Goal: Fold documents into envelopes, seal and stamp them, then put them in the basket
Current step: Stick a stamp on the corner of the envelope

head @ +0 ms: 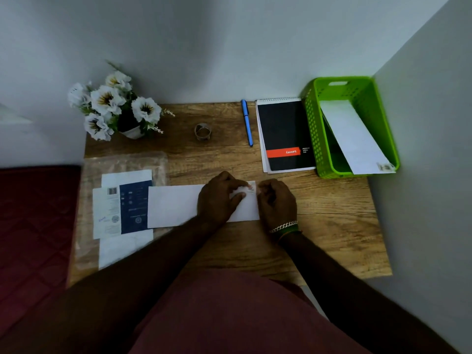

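"Luxor" spiral pad beside green basket, behind stamped envelope

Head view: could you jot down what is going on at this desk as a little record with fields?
Surface: wooden desk
Work piece: long white paper envelope, flat near the front edge
Left hand: fingers press a small stamp at the envelope's top right corner
Right hand: curled at the envelope's right end
Green plastic basket: far right, holding one stamped white envelope
Paper stack: left of the work piece
Also there: blue pen, black spiral notepad, tape roll, white flowers
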The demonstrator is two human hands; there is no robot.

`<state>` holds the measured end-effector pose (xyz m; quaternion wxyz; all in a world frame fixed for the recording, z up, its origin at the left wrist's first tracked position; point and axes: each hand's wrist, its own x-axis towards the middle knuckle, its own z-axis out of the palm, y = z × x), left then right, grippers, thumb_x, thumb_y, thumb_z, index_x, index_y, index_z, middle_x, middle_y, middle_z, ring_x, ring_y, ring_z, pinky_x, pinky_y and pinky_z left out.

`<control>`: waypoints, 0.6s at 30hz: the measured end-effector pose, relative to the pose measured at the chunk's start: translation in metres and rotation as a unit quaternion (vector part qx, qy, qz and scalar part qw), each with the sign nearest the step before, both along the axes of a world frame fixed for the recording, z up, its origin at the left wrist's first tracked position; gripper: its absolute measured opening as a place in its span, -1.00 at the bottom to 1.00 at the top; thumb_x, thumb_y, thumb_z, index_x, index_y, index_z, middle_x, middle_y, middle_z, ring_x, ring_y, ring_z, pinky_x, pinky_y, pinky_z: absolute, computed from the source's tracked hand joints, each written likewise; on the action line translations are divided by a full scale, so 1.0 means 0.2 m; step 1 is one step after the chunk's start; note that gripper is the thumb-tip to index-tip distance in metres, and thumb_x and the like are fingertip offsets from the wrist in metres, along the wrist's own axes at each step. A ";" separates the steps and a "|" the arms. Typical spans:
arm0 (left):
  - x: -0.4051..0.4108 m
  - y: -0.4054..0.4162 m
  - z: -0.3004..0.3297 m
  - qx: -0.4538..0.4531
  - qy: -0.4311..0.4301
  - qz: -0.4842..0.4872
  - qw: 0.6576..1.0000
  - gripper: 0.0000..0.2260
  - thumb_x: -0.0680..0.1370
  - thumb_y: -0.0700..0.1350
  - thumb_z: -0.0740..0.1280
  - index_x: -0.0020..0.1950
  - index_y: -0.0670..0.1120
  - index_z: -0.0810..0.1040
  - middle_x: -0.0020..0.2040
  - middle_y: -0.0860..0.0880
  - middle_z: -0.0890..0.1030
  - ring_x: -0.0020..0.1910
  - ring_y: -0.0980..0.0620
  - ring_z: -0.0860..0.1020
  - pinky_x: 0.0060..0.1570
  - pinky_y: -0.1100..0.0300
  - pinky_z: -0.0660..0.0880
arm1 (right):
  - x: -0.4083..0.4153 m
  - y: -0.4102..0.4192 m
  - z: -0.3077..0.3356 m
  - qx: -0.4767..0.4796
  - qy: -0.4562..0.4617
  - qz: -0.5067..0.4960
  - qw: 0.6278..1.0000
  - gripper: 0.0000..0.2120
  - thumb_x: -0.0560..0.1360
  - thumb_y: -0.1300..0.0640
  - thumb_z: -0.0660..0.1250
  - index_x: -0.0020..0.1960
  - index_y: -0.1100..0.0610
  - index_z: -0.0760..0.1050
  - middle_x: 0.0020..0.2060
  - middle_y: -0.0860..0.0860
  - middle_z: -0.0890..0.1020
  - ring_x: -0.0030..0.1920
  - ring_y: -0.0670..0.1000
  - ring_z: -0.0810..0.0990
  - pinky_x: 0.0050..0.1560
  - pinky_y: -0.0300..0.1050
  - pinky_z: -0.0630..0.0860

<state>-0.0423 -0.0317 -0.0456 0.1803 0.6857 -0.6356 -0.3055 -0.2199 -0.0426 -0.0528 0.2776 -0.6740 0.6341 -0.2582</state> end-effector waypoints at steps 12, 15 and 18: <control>-0.05 -0.04 0.02 -0.009 -0.013 0.050 0.999 -0.81 0.59 0.13 0.34 0.10 0.11 0.68 -0.02 0.08 0.57 -0.07 0.10 0.53 -0.17 0.19 0.44 | 0.01 -0.06 -0.02 0.001 0.076 0.075 0.994 -0.85 0.53 0.03 0.38 0.02 0.07 0.65 -0.11 0.02 0.60 -0.18 -0.01 0.56 -0.25 -0.17 0.44; -0.05 -0.06 0.02 0.006 -0.026 0.055 0.998 -0.85 0.53 0.17 0.41 0.03 0.17 0.65 -0.10 0.15 0.49 -0.11 0.14 0.49 -0.22 0.22 0.38 | 0.00 -0.11 0.00 0.029 0.073 0.084 0.993 -0.87 0.47 0.03 0.45 -0.02 0.04 0.67 -0.11 0.01 0.63 -0.16 -0.01 0.58 -0.17 -0.13 0.53; -0.04 -0.06 0.01 0.010 -0.030 0.036 0.999 -0.83 0.52 0.16 0.43 0.06 0.17 0.64 -0.08 0.14 0.50 -0.06 0.12 0.50 -0.13 0.18 0.45 | -0.02 -0.14 0.02 0.049 0.060 0.106 0.991 -0.88 0.45 0.03 0.48 -0.02 0.00 0.68 -0.10 -0.01 0.64 -0.15 -0.05 0.57 -0.12 -0.10 0.56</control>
